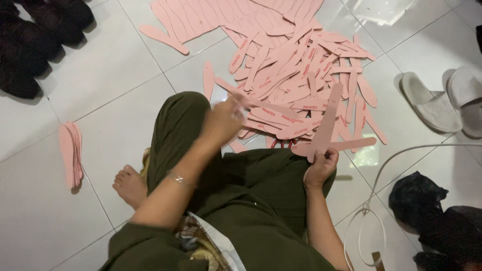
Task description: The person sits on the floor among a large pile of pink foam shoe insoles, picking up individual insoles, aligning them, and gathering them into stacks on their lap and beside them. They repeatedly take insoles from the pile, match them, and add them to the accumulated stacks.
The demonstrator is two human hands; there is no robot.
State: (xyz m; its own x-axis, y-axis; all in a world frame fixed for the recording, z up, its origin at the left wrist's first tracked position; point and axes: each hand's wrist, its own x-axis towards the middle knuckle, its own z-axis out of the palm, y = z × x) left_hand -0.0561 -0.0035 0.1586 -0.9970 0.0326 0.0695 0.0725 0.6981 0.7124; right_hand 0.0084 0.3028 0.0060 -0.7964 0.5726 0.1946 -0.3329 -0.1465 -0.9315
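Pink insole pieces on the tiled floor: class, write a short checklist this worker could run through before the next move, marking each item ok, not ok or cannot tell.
1. Right hand grips a pink strip: ok.
2. Left hand holds something: cannot tell, blurred.
3. Loose pile within reach ahead: ok.
4. Neat stack apart from pile: ok.
5. White cable away from the hands: ok.
6. White slippers off the pile: ok.

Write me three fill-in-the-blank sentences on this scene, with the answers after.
1. The right hand holds one long ____ strip upright.
2. The big strip pile lies on a white ____ floor.
3. A small strip stack lies near the bare ____.

Answers: pink; tiled; foot
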